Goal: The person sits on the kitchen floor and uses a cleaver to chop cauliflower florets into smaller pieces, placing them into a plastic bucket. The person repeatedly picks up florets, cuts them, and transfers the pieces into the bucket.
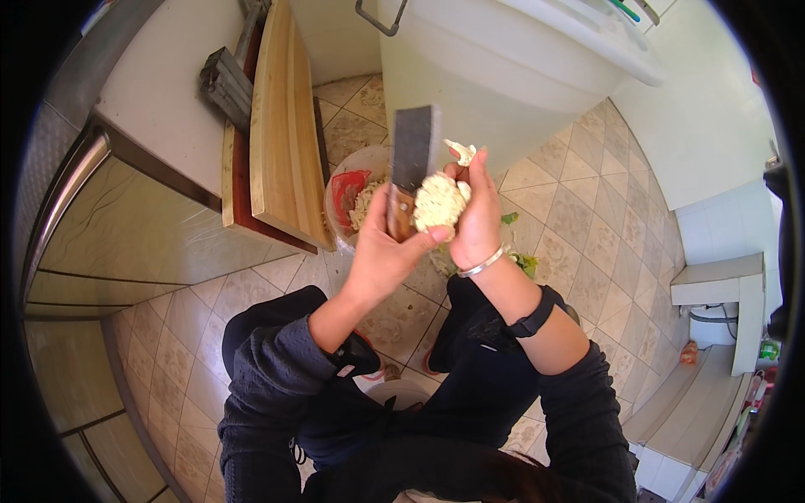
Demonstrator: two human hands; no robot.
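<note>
My left hand grips the wooden handle of a cleaver, whose dark blade points away from me. The thumb of that hand rests against the lower edge of a pale cauliflower head. Cupped behind the cauliflower, my right hand holds it from the right side. A small loose-looking cauliflower piece shows at the fingertips of my right hand. Below the blade, a plastic tub partly hidden by my left hand and the cleaver contains chopped pale pieces and something red.
Wooden boards lean against a cabinet at left. A large white chest-like container stands ahead. Green leaf scraps lie on the tiled floor to the right of my hands. A tiled ledge runs along the far right.
</note>
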